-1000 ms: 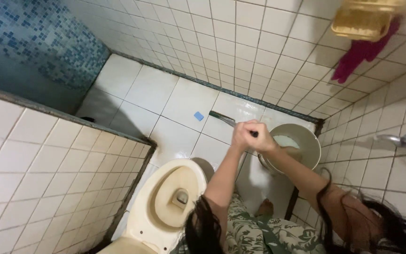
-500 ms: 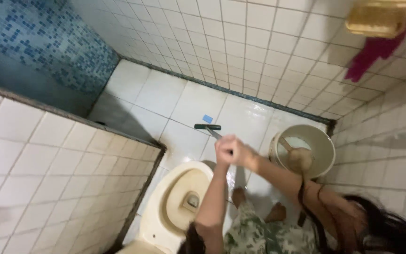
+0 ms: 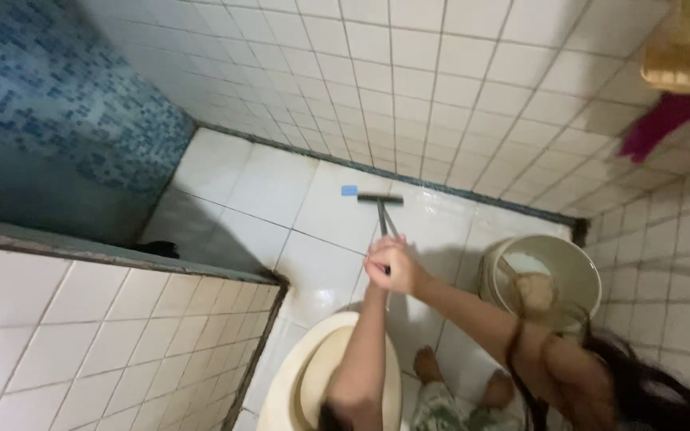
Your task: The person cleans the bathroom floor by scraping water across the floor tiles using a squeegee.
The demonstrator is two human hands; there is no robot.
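Observation:
Both my hands grip the handle of a long floor brush (image 3: 382, 209). My left hand (image 3: 378, 263) and my right hand (image 3: 403, 270) are clasped together on the handle above the white tiled floor (image 3: 257, 172). The brush's dark head rests on the wet floor near the back wall, right beside a small blue square object (image 3: 349, 190). My bare feet (image 3: 428, 364) stand on the floor below my hands.
A cream toilet bowl (image 3: 311, 381) is at the bottom centre. A beige bucket (image 3: 576, 271) with a dipper in it stands at the right corner. A low tiled wall (image 3: 89, 319) fills the left foreground. A yellow basket (image 3: 684, 60) and pink cloth (image 3: 660, 120) hang upper right.
The brush head has moved away from me toward the back wall, ending beside the blue square. My hands stayed clasped on the handle. The camera shifted, so the toilet sits lower in view.

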